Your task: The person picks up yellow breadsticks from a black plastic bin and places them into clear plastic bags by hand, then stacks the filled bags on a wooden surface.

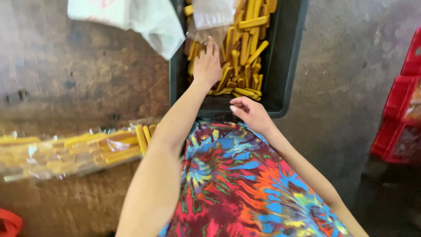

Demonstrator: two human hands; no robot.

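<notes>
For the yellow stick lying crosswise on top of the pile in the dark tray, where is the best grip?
Probably the middle of the yellow stick, pinched across its narrow width from above. It lies flat and uppermost in the dark tray, long sides exposed; its ends rest among other sticks.

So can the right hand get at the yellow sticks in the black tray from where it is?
Probably yes: the right hand hovers at the black tray near rim, and the yellow sticks lie uncovered just beyond it.

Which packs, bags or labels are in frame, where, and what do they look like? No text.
Clear packs: left on the floor, a flat row of wrapped yellow sticks.
White plastic bag: top left, crumpled, faint red print.
Clear bag: top centre over the dark tray, beyond the left hand.
No signs or screens.
</notes>
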